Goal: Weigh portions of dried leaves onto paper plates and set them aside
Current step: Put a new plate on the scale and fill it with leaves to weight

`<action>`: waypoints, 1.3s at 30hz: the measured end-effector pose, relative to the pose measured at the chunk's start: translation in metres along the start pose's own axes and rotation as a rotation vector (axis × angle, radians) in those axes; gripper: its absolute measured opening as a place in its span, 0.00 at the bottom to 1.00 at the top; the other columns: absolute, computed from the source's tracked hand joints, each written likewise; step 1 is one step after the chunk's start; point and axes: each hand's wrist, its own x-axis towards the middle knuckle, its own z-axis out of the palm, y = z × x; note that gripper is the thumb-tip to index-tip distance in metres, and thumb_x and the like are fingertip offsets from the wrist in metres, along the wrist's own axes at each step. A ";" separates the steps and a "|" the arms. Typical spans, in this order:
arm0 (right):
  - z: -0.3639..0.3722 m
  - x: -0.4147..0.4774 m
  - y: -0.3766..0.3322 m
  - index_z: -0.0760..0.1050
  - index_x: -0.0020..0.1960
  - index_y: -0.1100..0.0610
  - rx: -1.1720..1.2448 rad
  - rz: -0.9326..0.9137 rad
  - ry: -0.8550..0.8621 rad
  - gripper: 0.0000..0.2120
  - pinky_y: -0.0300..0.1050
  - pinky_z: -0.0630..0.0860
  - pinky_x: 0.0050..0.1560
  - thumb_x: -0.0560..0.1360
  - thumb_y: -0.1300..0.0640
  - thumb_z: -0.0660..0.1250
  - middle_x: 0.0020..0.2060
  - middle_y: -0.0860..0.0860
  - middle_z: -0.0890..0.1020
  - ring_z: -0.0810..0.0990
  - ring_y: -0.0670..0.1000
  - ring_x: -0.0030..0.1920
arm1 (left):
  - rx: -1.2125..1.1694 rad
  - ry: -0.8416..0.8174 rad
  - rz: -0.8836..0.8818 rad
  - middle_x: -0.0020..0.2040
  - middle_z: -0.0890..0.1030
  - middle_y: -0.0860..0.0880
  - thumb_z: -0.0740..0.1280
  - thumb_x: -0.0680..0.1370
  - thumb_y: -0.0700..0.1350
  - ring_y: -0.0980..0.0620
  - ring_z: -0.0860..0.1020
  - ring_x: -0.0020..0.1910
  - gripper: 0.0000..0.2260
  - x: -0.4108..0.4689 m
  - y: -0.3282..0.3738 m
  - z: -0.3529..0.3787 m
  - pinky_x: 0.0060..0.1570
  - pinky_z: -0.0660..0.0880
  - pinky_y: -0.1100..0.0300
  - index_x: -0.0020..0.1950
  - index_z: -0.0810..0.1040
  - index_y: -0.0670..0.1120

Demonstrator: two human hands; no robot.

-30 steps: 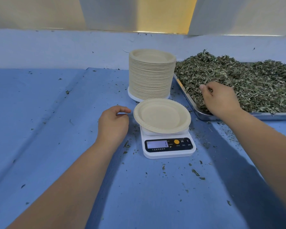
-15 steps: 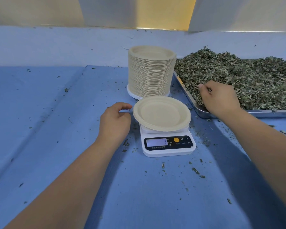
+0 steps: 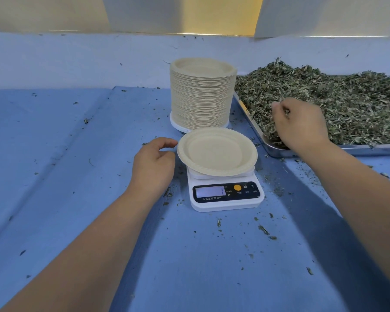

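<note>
Head view: an empty paper plate (image 3: pixel 216 152) sits on the kitchen scale (image 3: pixel 225 199). The right hand (image 3: pixel 302 124) curls its fingers round a pinch of dried leaves (image 3: pixel 351 104) at the near corner of the metal tray (image 3: pixel 369 150). The left hand (image 3: pixel 153 164) lies loosely curled and holds nothing, just beside the plate's rim. The next move, likely, is to carry the pinch over without scattering it. The scale's display is unreadable, and the tray is cut off on the right.

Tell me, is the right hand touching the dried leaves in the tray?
Touching. The head view shows the right hand dug into the dried leaves at the near corner of the tray, curled round a clump, with leaf bits poking out of its grip.
</note>
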 end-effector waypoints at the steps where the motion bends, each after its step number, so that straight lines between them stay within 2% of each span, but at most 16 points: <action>1: -0.004 0.002 -0.006 0.73 0.39 0.59 0.011 -0.013 0.030 0.22 0.46 0.69 0.30 0.85 0.45 0.56 0.27 0.54 0.74 0.73 0.58 0.28 | 0.010 -0.003 0.002 0.44 0.84 0.50 0.58 0.75 0.35 0.56 0.75 0.29 0.19 0.000 0.000 0.000 0.27 0.71 0.66 0.56 0.83 0.53; 4: -0.014 0.011 -0.028 0.75 0.41 0.60 0.055 -0.088 0.081 0.23 0.50 0.72 0.33 0.85 0.45 0.56 0.30 0.54 0.76 0.75 0.58 0.31 | 0.011 -0.016 0.000 0.52 0.85 0.52 0.57 0.75 0.34 0.51 0.82 0.46 0.21 -0.001 0.001 0.001 0.40 0.75 0.59 0.55 0.83 0.54; 8: -0.023 0.017 -0.068 0.75 0.41 0.60 0.171 -0.179 0.170 0.22 0.52 0.71 0.36 0.84 0.45 0.57 0.31 0.54 0.78 0.74 0.56 0.32 | 0.001 -0.006 -0.009 0.55 0.84 0.52 0.56 0.75 0.34 0.50 0.81 0.51 0.21 -0.002 0.003 0.000 0.47 0.78 0.54 0.55 0.82 0.53; 11: -0.018 0.010 -0.097 0.75 0.39 0.58 0.252 -0.226 0.196 0.21 0.53 0.69 0.37 0.83 0.45 0.58 0.30 0.51 0.76 0.73 0.54 0.31 | -0.002 0.004 -0.015 0.55 0.84 0.50 0.58 0.76 0.34 0.48 0.81 0.49 0.20 -0.003 0.003 0.000 0.48 0.79 0.52 0.56 0.82 0.53; 13: -0.009 -0.001 -0.110 0.77 0.42 0.58 0.251 -0.277 0.125 0.20 0.53 0.71 0.38 0.83 0.45 0.59 0.32 0.51 0.78 0.75 0.54 0.34 | 0.002 0.008 -0.012 0.53 0.84 0.50 0.58 0.76 0.35 0.50 0.80 0.44 0.19 -0.003 0.003 0.000 0.46 0.78 0.53 0.56 0.82 0.53; 15: 0.003 -0.012 -0.117 0.77 0.44 0.56 0.197 -0.336 -0.060 0.19 0.53 0.75 0.40 0.83 0.44 0.58 0.36 0.50 0.79 0.77 0.54 0.38 | -0.001 0.013 -0.020 0.51 0.84 0.49 0.58 0.76 0.36 0.51 0.80 0.40 0.19 -0.003 0.003 -0.001 0.43 0.78 0.54 0.55 0.82 0.54; 17: 0.012 -0.020 -0.119 0.77 0.47 0.54 0.147 -0.358 -0.259 0.19 0.53 0.77 0.43 0.83 0.41 0.57 0.39 0.48 0.80 0.77 0.53 0.42 | -0.002 0.012 -0.029 0.54 0.84 0.50 0.59 0.77 0.37 0.51 0.82 0.44 0.18 -0.003 0.003 -0.001 0.46 0.81 0.53 0.57 0.82 0.54; 19: 0.015 -0.023 -0.116 0.77 0.50 0.52 0.148 -0.343 -0.312 0.19 0.51 0.77 0.43 0.82 0.39 0.56 0.39 0.48 0.80 0.77 0.52 0.42 | -0.012 0.009 -0.030 0.56 0.83 0.51 0.60 0.76 0.39 0.50 0.82 0.50 0.17 -0.003 0.005 -0.001 0.52 0.81 0.49 0.57 0.82 0.53; 23: 0.005 -0.019 -0.100 0.77 0.46 0.52 0.258 -0.275 -0.188 0.20 0.43 0.72 0.32 0.84 0.40 0.54 0.33 0.47 0.78 0.76 0.46 0.32 | -0.025 -0.004 -0.022 0.53 0.85 0.51 0.59 0.72 0.44 0.48 0.82 0.49 0.17 -0.006 0.007 -0.001 0.50 0.81 0.48 0.55 0.83 0.54; 26: -0.001 -0.019 -0.075 0.78 0.43 0.54 0.329 -0.188 -0.066 0.20 0.34 0.65 0.28 0.84 0.44 0.56 0.30 0.48 0.76 0.71 0.44 0.29 | -0.024 0.000 -0.020 0.53 0.85 0.51 0.60 0.75 0.41 0.46 0.82 0.47 0.16 -0.003 0.004 -0.001 0.47 0.79 0.51 0.55 0.82 0.55; 27: -0.002 -0.021 -0.063 0.78 0.42 0.56 0.319 -0.156 -0.028 0.20 0.35 0.63 0.27 0.84 0.45 0.57 0.28 0.49 0.75 0.71 0.45 0.29 | -0.019 0.006 -0.021 0.54 0.84 0.52 0.60 0.76 0.40 0.47 0.82 0.49 0.16 -0.003 0.004 -0.001 0.48 0.79 0.52 0.55 0.82 0.55; 29: -0.002 -0.028 -0.038 0.76 0.41 0.58 0.262 -0.094 0.011 0.20 0.45 0.65 0.31 0.83 0.46 0.57 0.28 0.52 0.74 0.72 0.50 0.30 | -0.018 0.027 -0.018 0.57 0.83 0.55 0.61 0.78 0.39 0.49 0.81 0.56 0.15 -0.003 0.004 0.000 0.58 0.79 0.50 0.57 0.81 0.53; 32: 0.001 -0.032 -0.004 0.74 0.40 0.57 0.075 -0.074 -0.045 0.18 0.49 0.70 0.35 0.83 0.49 0.58 0.31 0.53 0.75 0.74 0.57 0.34 | -0.032 0.047 -0.011 0.61 0.81 0.58 0.61 0.81 0.41 0.53 0.79 0.62 0.14 -0.003 0.007 0.002 0.66 0.75 0.46 0.62 0.81 0.53; 35: 0.008 -0.029 0.013 0.76 0.46 0.57 -0.046 -0.011 -0.153 0.17 0.50 0.72 0.38 0.82 0.46 0.57 0.37 0.56 0.78 0.74 0.59 0.38 | 0.002 0.008 0.035 0.63 0.79 0.62 0.60 0.83 0.47 0.58 0.75 0.65 0.15 -0.005 0.009 0.002 0.70 0.72 0.52 0.66 0.80 0.57; 38: 0.013 -0.028 0.015 0.74 0.42 0.56 -0.144 -0.021 -0.206 0.22 0.44 0.65 0.32 0.83 0.41 0.53 0.32 0.54 0.75 0.71 0.54 0.32 | 0.017 -0.054 0.134 0.59 0.78 0.71 0.58 0.83 0.51 0.67 0.72 0.65 0.14 -0.011 0.014 0.002 0.65 0.65 0.71 0.62 0.79 0.65; 39: 0.015 -0.029 0.015 0.73 0.40 0.55 -0.179 -0.029 -0.229 0.25 0.43 0.64 0.31 0.83 0.40 0.51 0.31 0.54 0.75 0.71 0.54 0.31 | 0.032 -0.073 0.155 0.62 0.77 0.71 0.57 0.82 0.53 0.67 0.71 0.67 0.15 -0.013 0.015 0.003 0.65 0.63 0.71 0.65 0.77 0.65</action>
